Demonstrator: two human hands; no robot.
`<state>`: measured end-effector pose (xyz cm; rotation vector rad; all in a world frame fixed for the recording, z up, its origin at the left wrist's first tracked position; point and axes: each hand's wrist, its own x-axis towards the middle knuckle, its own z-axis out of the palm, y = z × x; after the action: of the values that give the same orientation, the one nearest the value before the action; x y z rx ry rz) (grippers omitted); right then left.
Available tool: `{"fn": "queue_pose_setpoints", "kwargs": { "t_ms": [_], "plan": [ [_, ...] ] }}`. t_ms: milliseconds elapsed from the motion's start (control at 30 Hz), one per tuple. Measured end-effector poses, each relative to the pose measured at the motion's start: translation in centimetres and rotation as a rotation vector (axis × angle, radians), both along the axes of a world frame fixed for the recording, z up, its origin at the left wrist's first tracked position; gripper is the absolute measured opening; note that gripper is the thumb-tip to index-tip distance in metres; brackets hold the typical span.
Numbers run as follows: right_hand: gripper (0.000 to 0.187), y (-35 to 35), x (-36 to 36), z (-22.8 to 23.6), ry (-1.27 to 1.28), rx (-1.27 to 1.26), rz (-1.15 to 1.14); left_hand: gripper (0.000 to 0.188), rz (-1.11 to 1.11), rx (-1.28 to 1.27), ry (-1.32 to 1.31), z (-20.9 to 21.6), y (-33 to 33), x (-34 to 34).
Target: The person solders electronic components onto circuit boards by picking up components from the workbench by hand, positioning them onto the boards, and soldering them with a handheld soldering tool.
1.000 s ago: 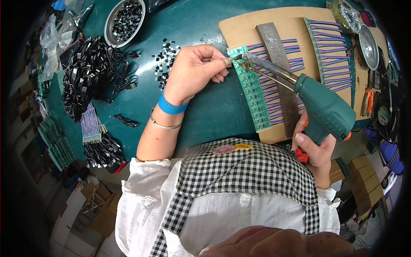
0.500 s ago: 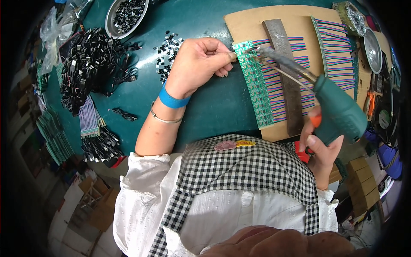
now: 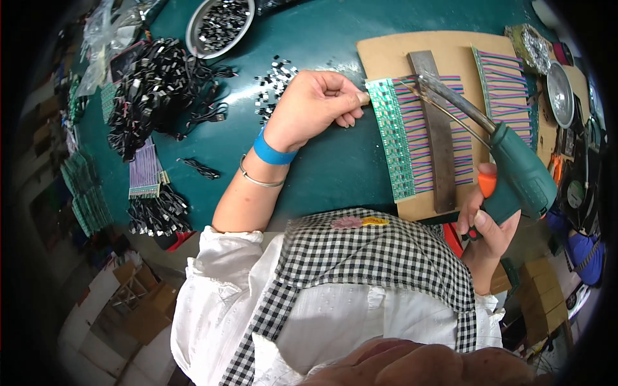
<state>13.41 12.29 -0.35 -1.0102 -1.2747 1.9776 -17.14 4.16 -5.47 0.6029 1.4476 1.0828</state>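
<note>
My left hand [image 3: 314, 110] has thumb and fingers pinched together at the upper left edge of a green circuit board panel [image 3: 394, 148]; what they hold is hidden. My right hand [image 3: 488, 225] grips a green soldering gun [image 3: 523, 170] with an orange trigger. Its long metal tip and a thin guide tube point left, over the coloured wires beside the panel's top end. Rows of these wires run rightward from the panel under a dark metal bar [image 3: 434, 132]. Panel, wires and bar rest on a tan board [image 3: 387, 55].
Small black connectors [image 3: 273, 83] lie scattered left of my left hand, with more in a metal bowl [image 3: 193, 32]. Black cables [image 3: 145, 90] are heaped at the left. A second wired panel [image 3: 483, 83], metal sponge [image 3: 531, 48] and round metal dish [image 3: 560, 96] sit at the right.
The soldering gun's tip has drawn back rightward from the panel's top end to over the wires. My left hand keeps its pinch at the panel's edge. The whole view has shifted slightly.
</note>
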Motion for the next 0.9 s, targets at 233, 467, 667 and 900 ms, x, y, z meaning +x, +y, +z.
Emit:
{"fn": "queue_pose_setpoints", "kwargs": {
  "t_ms": [233,467,667,900],
  "plan": [
    [0.068,0.9,1.0,-0.5,0.055,-0.017,0.060,0.013,0.257,0.103,1.110,0.6,-1.4,-5.0],
    [0.068,0.1,0.4,-0.5,0.055,0.048,-0.023,0.011,0.061,0.083,1.315,-0.7,-1.4,-5.7],
    [0.072,-0.2,0.3,-0.2,0.042,0.043,-0.114,0.009,0.217,0.034,1.245,0.8,-1.4,-4.2],
    [0.065,0.1,-0.6,0.4,0.085,-0.056,0.021,0.011,0.066,0.406,0.973,5.5,-2.3,1.8]
  ]
}}
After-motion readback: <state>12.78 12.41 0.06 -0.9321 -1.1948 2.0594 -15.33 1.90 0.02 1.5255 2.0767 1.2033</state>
